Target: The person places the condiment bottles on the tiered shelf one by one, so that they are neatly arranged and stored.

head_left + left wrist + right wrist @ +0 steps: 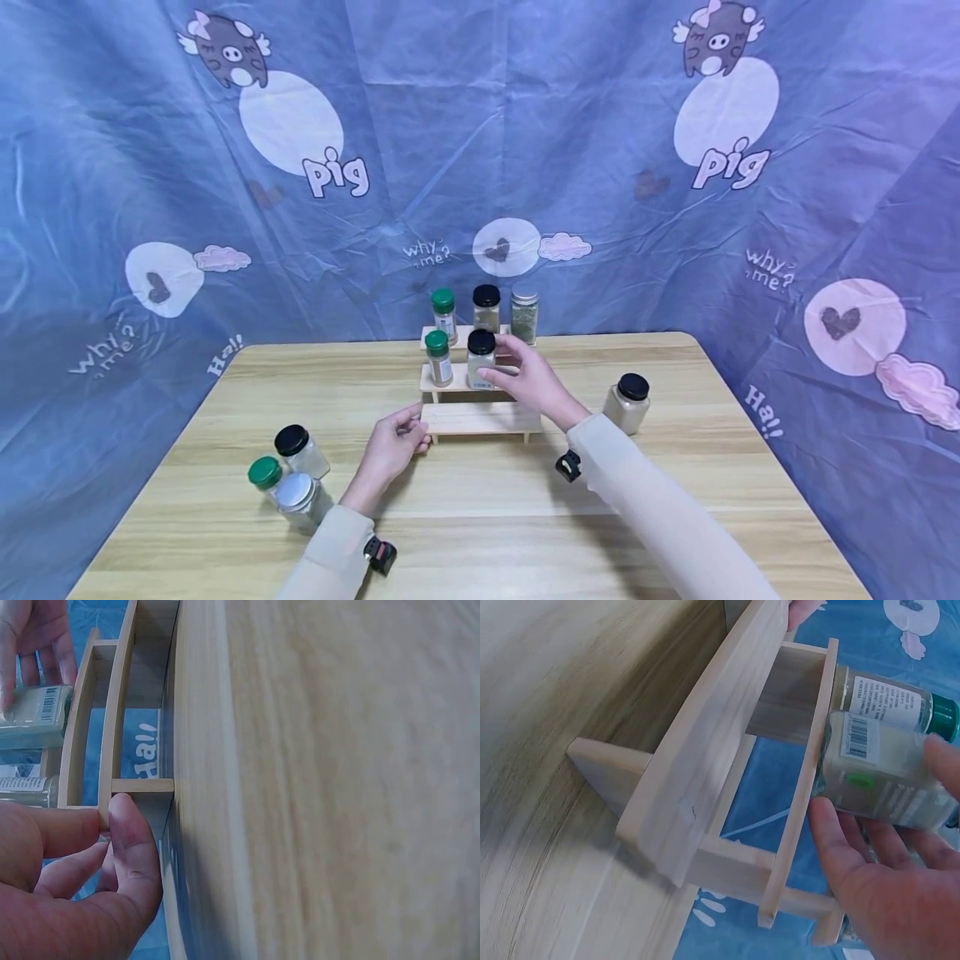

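A three-step wooden rack (483, 418) stands at the far middle of the table. My left hand (393, 446) pinches the left end of its lowest step between thumb and fingers, as the left wrist view shows close up. With thumb and fingers on either side, my right hand (531, 382) holds a black-lidded spice jar (478, 367) upright at the middle step. Beside that jar, on the same step, is a green-lidded spice jar (440, 367). The top step bears a green-lidded jar (445, 312), a black-lidded jar (486, 310) and a silver-lidded jar of green flakes (524, 318).
At the table's left stand a black-lidded jar (303, 454), a green-lidded jar (266, 473) and a silver-lidded jar (303, 504), close together. Another black-lidded jar (627, 406) is on the right. A blue printed cloth (420, 150) hangs behind the table (480, 533).
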The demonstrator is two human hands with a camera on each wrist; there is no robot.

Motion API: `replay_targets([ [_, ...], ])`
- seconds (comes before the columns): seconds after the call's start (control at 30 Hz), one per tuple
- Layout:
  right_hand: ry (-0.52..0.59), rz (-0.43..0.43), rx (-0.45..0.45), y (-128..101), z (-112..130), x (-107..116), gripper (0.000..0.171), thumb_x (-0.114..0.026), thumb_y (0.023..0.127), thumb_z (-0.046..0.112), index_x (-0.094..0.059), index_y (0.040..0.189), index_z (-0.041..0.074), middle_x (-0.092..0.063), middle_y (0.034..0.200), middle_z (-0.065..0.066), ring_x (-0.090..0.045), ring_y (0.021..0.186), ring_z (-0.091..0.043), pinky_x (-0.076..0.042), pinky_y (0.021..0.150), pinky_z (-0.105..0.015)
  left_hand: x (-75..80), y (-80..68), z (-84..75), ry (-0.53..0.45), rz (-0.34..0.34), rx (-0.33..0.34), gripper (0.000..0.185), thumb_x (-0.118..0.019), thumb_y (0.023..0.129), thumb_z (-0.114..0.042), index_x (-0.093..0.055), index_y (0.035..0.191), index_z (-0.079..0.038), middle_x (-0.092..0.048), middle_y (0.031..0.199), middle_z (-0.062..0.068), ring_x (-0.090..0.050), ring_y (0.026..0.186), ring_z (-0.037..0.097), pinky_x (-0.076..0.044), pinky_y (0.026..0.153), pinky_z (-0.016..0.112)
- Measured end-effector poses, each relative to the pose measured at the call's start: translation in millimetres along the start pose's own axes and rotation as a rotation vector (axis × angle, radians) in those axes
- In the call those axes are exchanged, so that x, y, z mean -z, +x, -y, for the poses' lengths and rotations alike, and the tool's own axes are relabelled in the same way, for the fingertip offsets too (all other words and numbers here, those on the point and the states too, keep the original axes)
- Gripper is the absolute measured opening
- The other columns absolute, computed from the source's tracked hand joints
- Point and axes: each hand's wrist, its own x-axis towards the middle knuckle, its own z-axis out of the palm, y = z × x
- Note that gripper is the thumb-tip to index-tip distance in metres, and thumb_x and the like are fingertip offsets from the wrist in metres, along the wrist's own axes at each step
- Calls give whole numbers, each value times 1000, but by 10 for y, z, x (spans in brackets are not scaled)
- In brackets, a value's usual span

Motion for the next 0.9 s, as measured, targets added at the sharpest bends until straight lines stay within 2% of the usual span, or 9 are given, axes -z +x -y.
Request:
replay_targets([
  [0.23,33,-5,-10,-148,23,180,66,-79,95,12,-49,152,4,-62,144,-23,-64,131,-41,-62,108,-44,-5,-6,-11,10,7,3,47,-61,102,3,-53,148,6,-65,104,15,-70,82,12,-69,73,20],
  [0.43,29,-7,-24,-342,67,396,69,-78,96,18,-46,155,4,-58,150,-23,-59,137,-43,-60,112,-44,6,-23,-27,4,10,14,47,-61,102,3,-53,148,7,-64,104,14,-70,82,12,-69,74,20],
  [0.8,-17,-129,-5,-718,45,891,64,-78,96,16,-51,153,8,-62,146,-20,-60,136,-40,-60,111,-38,0,-53,-46,1,0,15,46,-61,102,3,-53,148,7,-66,106,17,-71,83,14,-70,76,24],
  [0.9,-46,-162,3,-818,35,1042,62,-77,97,15,-51,153,7,-62,145,-21,-63,134,-31,-60,111,-36,-7,-45,-49,-4,-3,22,47,-61,102,3,-54,148,6,-66,106,17,-71,83,14,-69,76,22],
])
